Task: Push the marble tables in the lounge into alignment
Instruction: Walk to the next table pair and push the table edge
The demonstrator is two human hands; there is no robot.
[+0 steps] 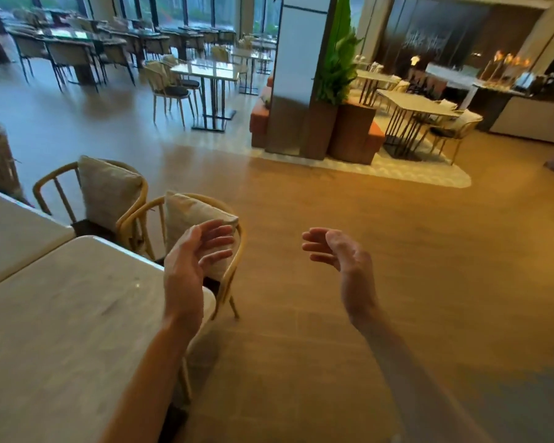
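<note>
Two pale marble tables stand side by side at my left. The near marble table (64, 318) fills the lower left; the far marble table (10, 231) lies beyond it, with a narrow gap between them. My left hand (192, 260) hovers in the air over the near table's right corner, fingers relaxed and spread, touching nothing. My right hand (336, 254) is raised over the wooden floor, palm facing left, fingers loosely bent, holding nothing.
Two wooden chairs with beige cushions, one chair (205, 238) near my left hand and another chair (106, 190) behind it, stand against the tables' right edge. A pillar with a planter (339, 100) stands ahead. More tables and chairs fill the back of the room.
</note>
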